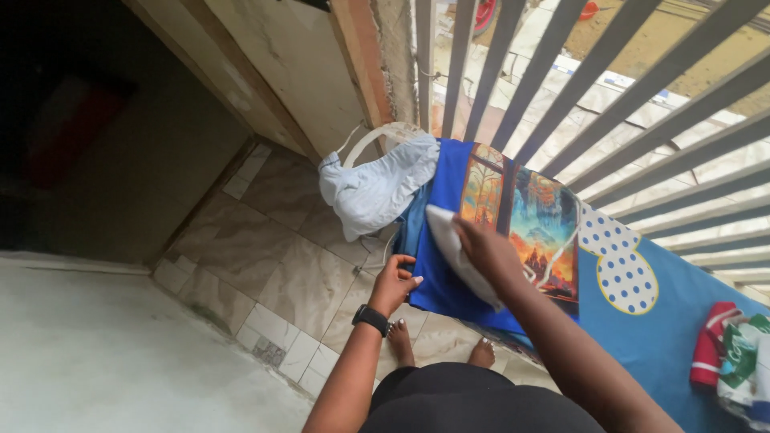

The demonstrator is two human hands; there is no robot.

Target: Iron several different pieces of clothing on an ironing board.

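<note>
The step in hand looks like spreading or straightening laundry over a balcony rail. A blue cloth point(449, 281) with a bright printed picture panel hangs over a ledge that is draped in a larger blue sheet point(666, 321) bearing a white patch with blue dots.

The left hand point(395, 285), with a black watch point(370, 318) at the wrist, is closed on the lower left edge of the blue cloth, fingers curled around the hem. The right hand point(489, 252) lies on top of the cloth and grips a small white piece of fabric point(453, 248), which lies across the blue cloth and touches it. Its fingers are mostly hidden from this angle, but the white piece runs out from under the palm on both sides.

To the left, a pale blue garment point(377, 188) with white straps sits bunched at the end of the ledge, touching the blue cloth. Grey railing bars point(561, 120) run behind the ledge. At the far right lies a red and white item point(710, 345) beside some green and white fabric. Below are 2 bare feet on a tiled floor point(281, 273).

As a judgement, the next move calls for both hands working together: the left keeping the hem taut while the right settles the white piece, without dragging the cloth off the ledge.
</note>
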